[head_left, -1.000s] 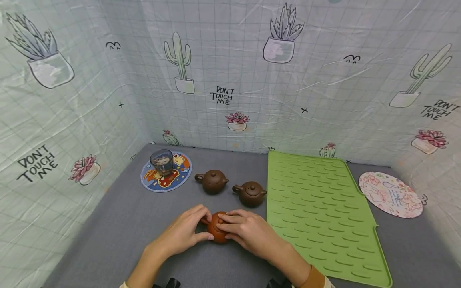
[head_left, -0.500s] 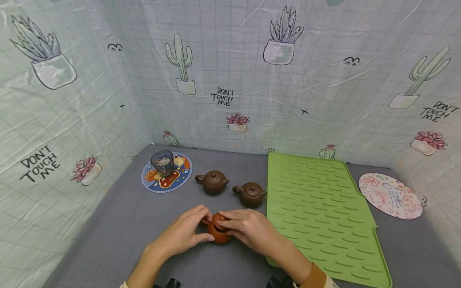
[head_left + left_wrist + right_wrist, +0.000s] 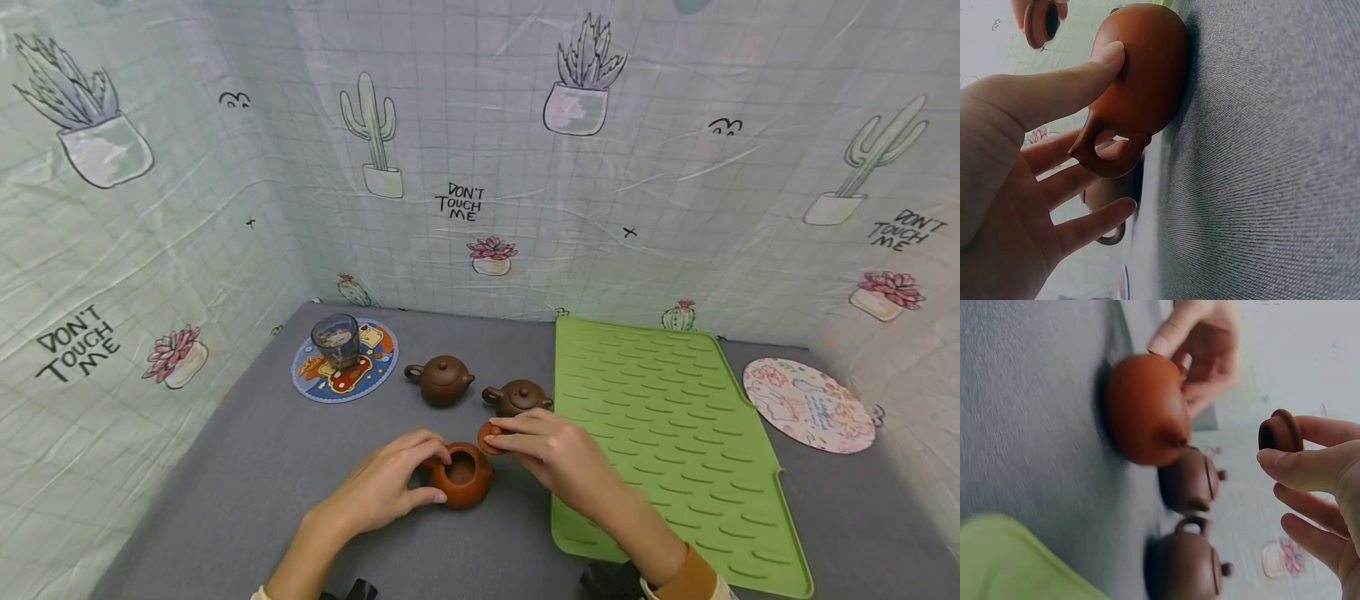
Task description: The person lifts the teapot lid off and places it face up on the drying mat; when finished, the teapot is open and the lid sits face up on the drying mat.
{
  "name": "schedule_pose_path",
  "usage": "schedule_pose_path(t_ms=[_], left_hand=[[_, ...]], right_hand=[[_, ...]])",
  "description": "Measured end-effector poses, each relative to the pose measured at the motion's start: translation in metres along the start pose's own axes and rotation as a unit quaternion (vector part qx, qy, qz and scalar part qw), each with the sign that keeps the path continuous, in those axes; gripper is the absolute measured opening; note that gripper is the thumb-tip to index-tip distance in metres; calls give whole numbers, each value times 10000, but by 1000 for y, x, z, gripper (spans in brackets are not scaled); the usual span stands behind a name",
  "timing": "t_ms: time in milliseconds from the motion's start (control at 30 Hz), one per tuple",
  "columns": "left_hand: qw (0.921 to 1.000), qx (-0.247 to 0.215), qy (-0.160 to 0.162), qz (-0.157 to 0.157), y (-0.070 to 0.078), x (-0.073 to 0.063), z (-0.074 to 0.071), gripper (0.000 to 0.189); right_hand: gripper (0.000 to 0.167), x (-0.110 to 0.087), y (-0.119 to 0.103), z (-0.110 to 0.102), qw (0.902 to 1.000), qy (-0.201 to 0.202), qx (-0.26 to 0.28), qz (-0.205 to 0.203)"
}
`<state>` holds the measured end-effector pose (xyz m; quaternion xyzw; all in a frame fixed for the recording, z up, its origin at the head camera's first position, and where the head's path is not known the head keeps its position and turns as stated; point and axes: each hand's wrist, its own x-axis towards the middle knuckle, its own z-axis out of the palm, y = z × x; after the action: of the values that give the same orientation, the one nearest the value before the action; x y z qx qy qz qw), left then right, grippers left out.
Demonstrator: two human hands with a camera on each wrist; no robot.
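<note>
The right hand [image 3: 557,454] pinches the reddish clay lid [image 3: 486,439], tilted, apart from the matching teapot [image 3: 472,495] and beyond its open mouth [image 3: 460,469] toward the far right of the table [image 3: 247,492]. The left hand [image 3: 390,477], nearer the handle [image 3: 1107,167], grips that teapot, which stands upright, handle left, spout [image 3: 1171,436] right, left of the green mat [image 3: 675,442]; two dark-brown teapots [image 3: 442,385] sit nearer the table's far edge
</note>
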<state>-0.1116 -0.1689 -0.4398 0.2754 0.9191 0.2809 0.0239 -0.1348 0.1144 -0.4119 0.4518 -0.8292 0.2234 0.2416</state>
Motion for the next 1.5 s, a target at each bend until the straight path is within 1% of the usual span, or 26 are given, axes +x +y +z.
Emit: schedule_pose_path(t_ms=[167,267,367,433,533,667,800,967,1033,1133,1233,1367,1500], left_hand=[[10000,6,-16,-16,0,1,-1,33],[10000,-36,-29,-4,0,1,-2,33],[9999,-133,-52,8,0,1,-2,33],[9999,-157,-61,26,0,2,-3,33],[9998,-155,-67,62,0,2,-3,32],[9999,-100,-66,98,0,3,-4,31],[9999,-55,-63,118,1,4,-4,31],[9998,-111,-39,162,0,4,-4,31],[9997,-149,-22,179,0,4,-4,31],[9996,-184,3,196,0,3,-3,31],[9996,-184,22,196,-1,4,-3,31],[9997,-161,-2,172,-2,5,-3,32],[9998,-132,-33,142,-2,6,-4,31]], right_hand=[[44,-6,9,-21,9994,282,-86,205],[50,-10,14,-34,9981,511,-118,318],[51,-16,18,-44,9963,696,-185,472],[50,-20,19,-49,9952,734,-193,613],[48,-27,21,-54,9941,687,-244,803],[47,-37,21,-56,9935,619,-240,929],[51,-46,20,-56,9925,617,-215,1037],[59,-54,19,-55,9906,722,-164,1153],[63,-58,19,-55,9899,685,-133,1235],[65,-64,19,-55,9893,605,-71,1327],[58,-68,19,-53,9890,521,126,1380],[44,-75,19,-49,9892,333,363,1379],[39,-82,18,-44,9896,132,399,1376]])
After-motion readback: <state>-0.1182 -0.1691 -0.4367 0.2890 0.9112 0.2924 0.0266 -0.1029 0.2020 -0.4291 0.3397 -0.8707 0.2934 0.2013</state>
